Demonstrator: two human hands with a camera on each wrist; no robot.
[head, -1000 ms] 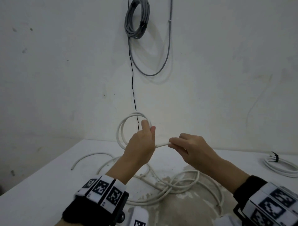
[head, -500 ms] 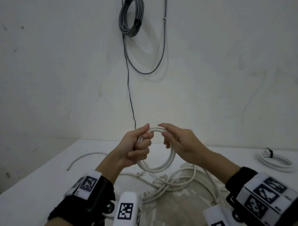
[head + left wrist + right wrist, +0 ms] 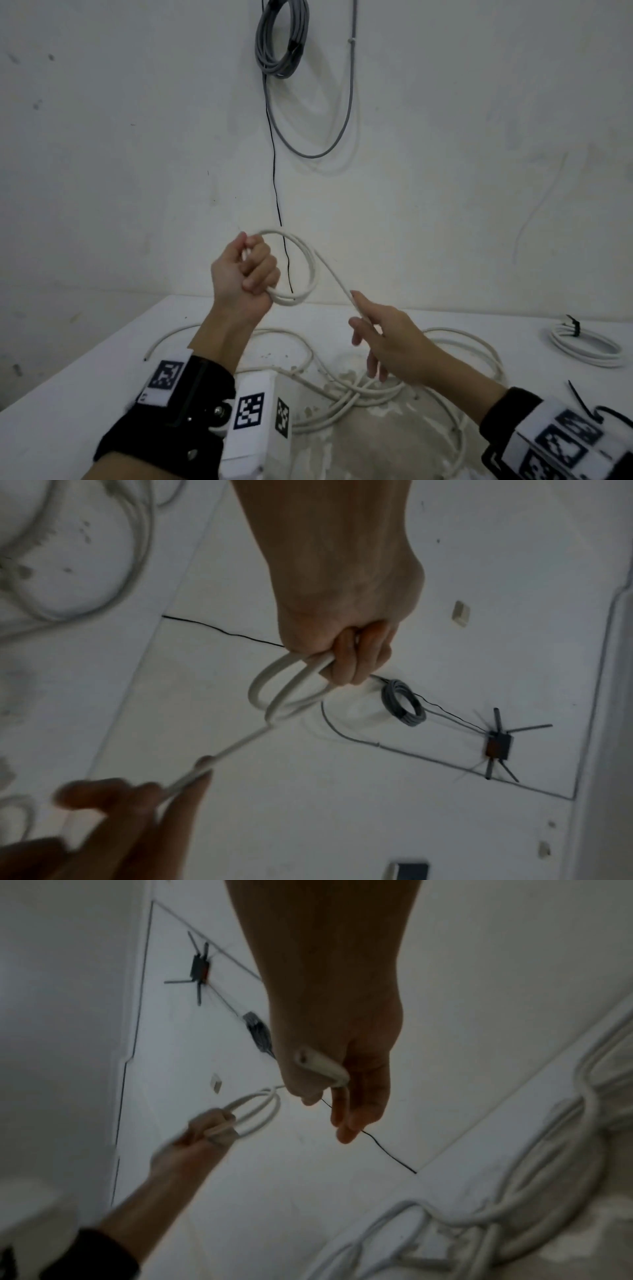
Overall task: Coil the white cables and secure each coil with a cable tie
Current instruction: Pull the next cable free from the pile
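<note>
1. Left hand (image 3: 245, 274): raised above the table (image 3: 68, 394), wrist bent back, fingers curled into a fist and clamped on a small coil (image 3: 301, 267) of white cable. The left wrist view shows two or three round loops leaving the fist. A black strap with white printed marker blocks wraps the forearm.
2. White cable (image 3: 334, 277): smooth, round in section, fairly stiff. One strand runs straight from the coil down to the right hand. The slack lies in loose overlapping curves on the table below both hands (image 3: 359, 394), one free end lying at the left.
3. Right hand (image 3: 387, 337): held lower than the left and apart from it, palm down. Thumb and forefinger pinch the strand; the other fingers hang loosely spread.
4. Table: white and matt, with a scuffed, greyish patch under the slack.
5. Wall (image 3: 137, 171): pale and marked. A grey cable coil (image 3: 281, 37) hangs on it, with a thin black wire (image 3: 274, 164) dropping below.
6. Far right: a finished white coil (image 3: 585, 346) lies flat on the table, bound by a black cable tie (image 3: 572, 324).
</note>
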